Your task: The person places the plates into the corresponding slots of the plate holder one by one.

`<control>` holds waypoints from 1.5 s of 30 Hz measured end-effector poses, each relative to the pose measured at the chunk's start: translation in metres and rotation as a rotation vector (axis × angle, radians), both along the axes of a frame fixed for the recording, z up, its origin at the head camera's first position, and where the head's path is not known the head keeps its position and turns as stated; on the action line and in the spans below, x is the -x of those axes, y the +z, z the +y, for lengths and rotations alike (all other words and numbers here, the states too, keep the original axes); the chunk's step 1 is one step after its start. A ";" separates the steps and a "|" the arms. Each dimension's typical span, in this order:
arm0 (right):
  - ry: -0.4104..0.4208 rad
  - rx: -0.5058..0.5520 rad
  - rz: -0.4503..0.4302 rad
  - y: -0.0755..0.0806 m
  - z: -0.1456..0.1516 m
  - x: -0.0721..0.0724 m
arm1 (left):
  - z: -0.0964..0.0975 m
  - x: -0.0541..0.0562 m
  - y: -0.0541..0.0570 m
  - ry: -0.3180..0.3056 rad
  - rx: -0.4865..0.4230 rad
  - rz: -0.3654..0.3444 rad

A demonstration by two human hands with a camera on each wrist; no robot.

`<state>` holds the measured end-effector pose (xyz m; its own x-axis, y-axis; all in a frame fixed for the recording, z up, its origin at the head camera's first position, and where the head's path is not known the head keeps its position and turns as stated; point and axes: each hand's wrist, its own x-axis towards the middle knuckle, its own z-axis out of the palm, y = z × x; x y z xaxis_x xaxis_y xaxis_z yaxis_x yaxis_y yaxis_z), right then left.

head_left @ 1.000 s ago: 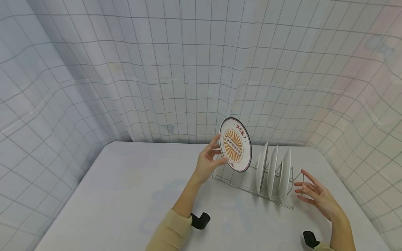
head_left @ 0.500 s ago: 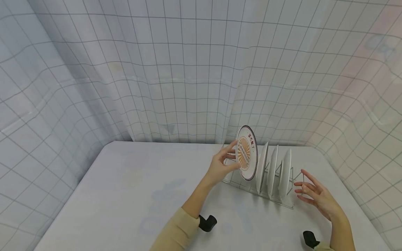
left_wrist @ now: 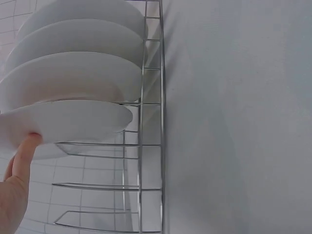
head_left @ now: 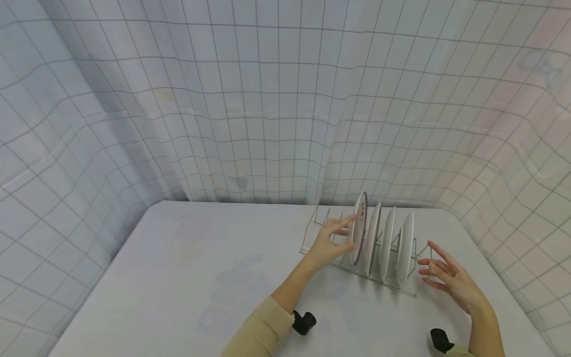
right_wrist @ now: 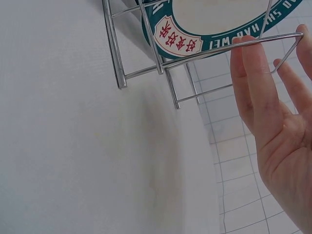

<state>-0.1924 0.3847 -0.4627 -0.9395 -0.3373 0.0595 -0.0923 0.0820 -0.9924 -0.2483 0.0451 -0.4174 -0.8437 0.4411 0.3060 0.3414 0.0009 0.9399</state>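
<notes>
My left hand [head_left: 329,245] holds a white plate [head_left: 362,223] with a dark rim and red lettering. It stands nearly upright in the wire dish rack [head_left: 303,248], left of several other plates. In the left wrist view one fingertip lies against the back of the held plate [left_wrist: 73,119], whose edge is between the rack's wires. My right hand [head_left: 455,282] is at the rack's right end with loosely bent fingers. In the right wrist view its fingertips [right_wrist: 251,41] touch the end wire, close to a plate with a green lettered rim [right_wrist: 178,39].
Three white plates stand on edge in the rack, the rightmost one [head_left: 405,248] nearest my right hand. Bare wire slots [left_wrist: 97,186] lie to the left of the held plate. A white tabletop [head_left: 200,277] spreads around, with a checked curtain [head_left: 267,124] behind and at both sides.
My left hand has moved right and downward with the plate, turning it from facing me to nearly edge-on, down into the rack beside the others. The right hand has stayed still.
</notes>
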 end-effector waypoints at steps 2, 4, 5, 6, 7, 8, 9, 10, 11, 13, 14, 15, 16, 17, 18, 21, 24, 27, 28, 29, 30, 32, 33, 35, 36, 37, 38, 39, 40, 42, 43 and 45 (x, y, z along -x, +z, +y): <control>0.002 0.001 0.001 0.000 -0.001 0.000 | -0.001 -0.005 0.003 -0.002 0.012 0.003; 0.004 0.001 0.002 0.000 -0.001 0.000 | -0.002 -0.011 0.006 -0.005 0.015 0.003; 0.003 -0.001 0.002 0.001 -0.001 0.000 | -0.003 -0.012 0.006 -0.007 0.016 0.000; 0.002 -0.005 0.004 0.001 -0.001 0.000 | -0.003 -0.013 0.006 -0.011 0.016 0.007; 0.000 -0.008 0.006 0.001 -0.001 0.000 | -0.003 -0.014 0.006 -0.020 0.011 0.008; -0.001 -0.010 0.007 0.001 -0.001 0.000 | -0.004 -0.015 0.006 -0.027 0.001 0.006; -0.002 -0.012 0.007 0.001 -0.001 0.000 | -0.004 -0.016 0.005 -0.033 -0.009 0.003; -0.002 -0.013 0.008 0.001 -0.001 0.000 | -0.003 -0.016 0.004 -0.040 -0.018 -0.002; -0.003 -0.014 0.009 0.001 -0.001 0.000 | -0.003 -0.017 0.003 -0.046 -0.025 -0.002; -0.001 -0.011 0.005 0.001 -0.001 -0.001 | -0.003 -0.018 0.000 -0.058 -0.040 -0.019; -0.001 -0.009 0.003 0.001 0.000 -0.001 | -0.002 -0.018 -0.001 -0.059 -0.050 -0.023; 0.000 -0.007 0.000 0.001 0.000 -0.001 | -0.002 -0.018 -0.003 -0.057 -0.054 -0.028; 0.000 -0.005 -0.003 0.001 -0.001 -0.001 | -0.002 -0.019 -0.004 -0.054 -0.063 -0.033; -0.002 -0.003 -0.006 0.001 -0.001 -0.001 | -0.001 -0.019 -0.005 -0.050 -0.069 -0.039; -0.002 -0.001 -0.007 0.001 -0.001 -0.001 | 0.000 -0.020 -0.005 -0.045 -0.074 -0.046; -0.004 0.001 -0.008 0.001 -0.001 -0.001 | 0.002 -0.025 -0.005 0.003 -0.046 -0.025; 0.000 -0.003 0.001 0.000 0.000 0.000 | 0.008 -0.026 -0.013 0.074 -0.013 0.033; 0.014 -0.026 0.019 0.000 0.002 0.001 | 0.013 -0.027 -0.025 0.153 -0.005 0.096; 0.018 -0.049 0.029 0.001 0.003 0.002 | 0.015 -0.027 -0.030 0.172 -0.011 0.108; 0.020 -0.075 0.043 0.001 0.005 0.002 | 0.016 -0.029 -0.032 0.188 -0.013 0.125; 0.021 -0.105 0.060 0.002 0.006 0.002 | 0.016 -0.031 -0.034 0.200 -0.016 0.136; 0.023 -0.158 0.099 0.004 0.010 0.004 | 0.018 -0.035 -0.039 0.223 -0.015 0.144; 0.015 -0.189 0.119 0.005 0.012 0.005 | 0.019 -0.036 -0.041 0.232 -0.017 0.139; -0.016 -0.247 0.158 0.006 0.016 0.008 | 0.020 -0.040 -0.046 0.256 -0.014 0.110; -0.030 -0.269 0.173 0.006 0.018 0.010 | 0.020 -0.041 -0.048 0.266 -0.012 0.078; -0.043 -0.286 0.185 0.006 0.019 0.012 | 0.020 -0.042 -0.050 0.273 -0.010 0.043; -0.053 -0.300 0.195 0.006 0.021 0.014 | 0.020 -0.043 -0.051 0.274 -0.012 0.010; -0.060 -0.314 0.204 0.005 0.022 0.016 | 0.019 -0.044 -0.053 0.273 -0.014 -0.027; -0.057 -0.319 0.208 0.004 0.024 0.018 | 0.019 -0.045 -0.054 0.266 -0.021 -0.063; -0.029 -0.313 0.211 0.003 0.025 0.022 | 0.019 -0.046 -0.056 0.249 -0.028 -0.106; -0.009 -0.302 0.214 0.002 0.026 0.024 | 0.018 -0.046 -0.056 0.237 -0.033 -0.115; 0.033 -0.285 0.209 0.001 0.026 0.028 | 0.017 -0.045 -0.057 0.216 -0.040 -0.123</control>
